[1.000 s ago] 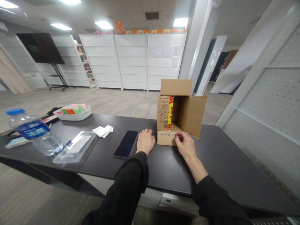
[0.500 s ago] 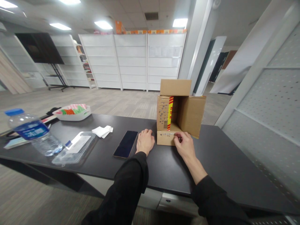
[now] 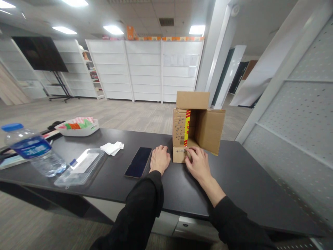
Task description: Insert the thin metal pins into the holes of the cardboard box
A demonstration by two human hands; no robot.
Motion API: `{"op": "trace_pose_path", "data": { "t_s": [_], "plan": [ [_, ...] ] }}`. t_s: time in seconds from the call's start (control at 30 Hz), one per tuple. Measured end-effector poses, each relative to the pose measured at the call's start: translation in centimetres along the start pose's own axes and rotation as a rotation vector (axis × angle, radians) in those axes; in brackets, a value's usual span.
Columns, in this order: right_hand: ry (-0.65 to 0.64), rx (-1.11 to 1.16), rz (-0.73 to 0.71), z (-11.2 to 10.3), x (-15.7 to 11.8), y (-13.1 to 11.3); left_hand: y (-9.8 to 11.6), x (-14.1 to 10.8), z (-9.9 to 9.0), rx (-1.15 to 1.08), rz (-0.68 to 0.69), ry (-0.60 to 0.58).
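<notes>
A cardboard box (image 3: 178, 133) stands on the table with its side toward me, its opening facing me and its flaps folded out. A row of small shiny round pieces (image 3: 181, 151) lies along its lower flap (image 3: 178, 158). My right hand (image 3: 199, 163) is at that flap, thumb and forefinger brought together over the row. Whatever lies between those fingertips is too small to make out and partly hidden. My left hand (image 3: 160, 159) rests on the table just left of the box, fingers loosely bent and holding nothing. A dark phone (image 3: 138, 162) lies beside it.
To the left are a clear plastic case (image 3: 80, 168), a folded white tissue (image 3: 112, 148), a water bottle (image 3: 36, 149) and a white tray (image 3: 78, 132) with coloured packets. A perforated panel (image 3: 293, 132) stands along the right side of the dark table (image 3: 241, 184).
My right hand has moved left along the lower flap, now covering more of the row. My left hand stays in place on the table. The view has shifted slightly.
</notes>
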State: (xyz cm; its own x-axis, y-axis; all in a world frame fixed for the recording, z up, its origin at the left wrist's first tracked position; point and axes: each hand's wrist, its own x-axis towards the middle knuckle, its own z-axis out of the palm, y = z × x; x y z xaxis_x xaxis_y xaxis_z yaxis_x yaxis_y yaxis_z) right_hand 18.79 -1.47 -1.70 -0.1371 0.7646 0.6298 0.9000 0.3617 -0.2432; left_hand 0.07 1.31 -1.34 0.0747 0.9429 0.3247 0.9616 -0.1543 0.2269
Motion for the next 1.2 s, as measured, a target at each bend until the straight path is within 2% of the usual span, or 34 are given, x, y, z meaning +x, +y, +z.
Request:
{"op": "trace_pose_path", "data": {
  "t_s": [0.37, 0.83, 1.2],
  "plan": [
    [-0.074, -0.060, -0.149, -0.3, 1.7, -1.2, 0.1, 0.0, 0.0, -0.007, -0.012, -0.007],
    [-0.090, -0.075, -0.325, -0.6, 4.0, -0.4, 0.2, 0.0, 0.0, -0.004, -0.017, 0.001],
    [-0.047, 0.021, -0.219, -0.2, 3.1, 0.3, 0.1, 0.0, 0.0, -0.009, -0.017, 0.002]
  ]
}}
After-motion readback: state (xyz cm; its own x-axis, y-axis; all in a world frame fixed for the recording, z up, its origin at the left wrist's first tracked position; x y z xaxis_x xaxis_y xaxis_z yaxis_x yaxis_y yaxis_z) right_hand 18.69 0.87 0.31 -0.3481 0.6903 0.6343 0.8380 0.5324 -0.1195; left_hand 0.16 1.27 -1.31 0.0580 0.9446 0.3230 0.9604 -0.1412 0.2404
